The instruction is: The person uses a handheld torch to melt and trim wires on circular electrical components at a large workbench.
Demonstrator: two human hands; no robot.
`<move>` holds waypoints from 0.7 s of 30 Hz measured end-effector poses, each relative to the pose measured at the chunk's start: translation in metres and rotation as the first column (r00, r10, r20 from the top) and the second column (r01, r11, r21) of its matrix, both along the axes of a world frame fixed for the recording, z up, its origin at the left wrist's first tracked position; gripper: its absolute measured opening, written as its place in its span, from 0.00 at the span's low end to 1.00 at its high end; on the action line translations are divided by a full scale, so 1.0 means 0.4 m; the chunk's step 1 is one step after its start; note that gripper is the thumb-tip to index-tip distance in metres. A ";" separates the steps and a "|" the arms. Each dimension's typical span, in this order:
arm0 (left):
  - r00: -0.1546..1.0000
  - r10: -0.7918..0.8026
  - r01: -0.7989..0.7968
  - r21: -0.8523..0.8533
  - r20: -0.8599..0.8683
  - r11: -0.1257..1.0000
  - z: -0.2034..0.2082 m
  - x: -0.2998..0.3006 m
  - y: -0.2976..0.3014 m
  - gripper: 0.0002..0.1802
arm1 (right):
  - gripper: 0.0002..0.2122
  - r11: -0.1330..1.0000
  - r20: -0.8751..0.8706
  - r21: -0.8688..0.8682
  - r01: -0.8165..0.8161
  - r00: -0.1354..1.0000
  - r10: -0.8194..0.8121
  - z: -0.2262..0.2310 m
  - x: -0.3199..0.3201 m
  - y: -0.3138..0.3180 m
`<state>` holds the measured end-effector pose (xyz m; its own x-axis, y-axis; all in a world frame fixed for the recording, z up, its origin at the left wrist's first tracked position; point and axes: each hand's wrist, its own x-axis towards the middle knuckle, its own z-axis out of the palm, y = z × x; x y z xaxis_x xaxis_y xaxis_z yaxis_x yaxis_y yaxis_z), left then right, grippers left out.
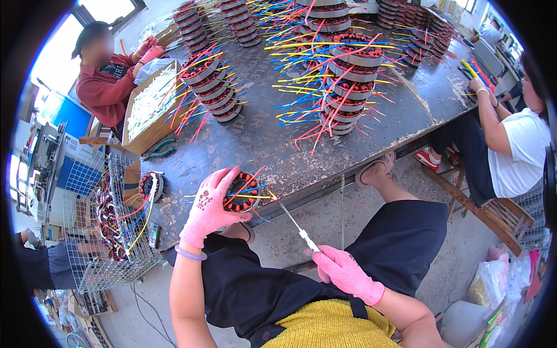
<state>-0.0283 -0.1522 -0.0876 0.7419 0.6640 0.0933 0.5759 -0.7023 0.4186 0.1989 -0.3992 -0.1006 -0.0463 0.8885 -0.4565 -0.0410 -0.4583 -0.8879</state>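
My left hand (210, 202), in a pink knit glove, is closed round the edge of a motor stator (250, 204) at the table's near edge. The stator is a ring with red and black inner parts and red, blue and yellow leads. My right hand (346, 271), also gloved in pink, grips a slim tool (301, 234) with a white handle and thin metal shaft. Its tip is close to the yellow lead's end, where a small bright spot shows; whether they touch I cannot tell. A second stator (151, 187) lies left of my left hand.
Tall stacks of wired stators (348, 87) stand on the dark table (255, 124). At left are green-handled pliers (161, 149), a box of white pieces (152, 107) and a wire basket (119, 264) holding stators. Co-workers sit far left and at right, beside a wooden stool (493, 223).
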 end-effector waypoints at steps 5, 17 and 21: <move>1.000 0.004 -0.004 0.002 -0.003 1.000 0.006 -0.002 -0.002 0.57 | 0.17 1.000 -0.013 -0.014 0.006 1.000 -0.006 -0.001 -0.003 0.000; 1.000 0.009 -0.009 -0.009 -0.006 1.000 0.003 0.001 -0.001 0.57 | 0.17 0.999 -0.067 -0.035 0.040 0.997 -0.043 -0.015 -0.005 -0.003; 1.000 0.001 -0.001 0.000 0.000 1.000 0.002 0.001 0.000 0.57 | 0.17 0.997 -0.094 -0.032 0.072 0.993 -0.074 -0.017 -0.008 -0.005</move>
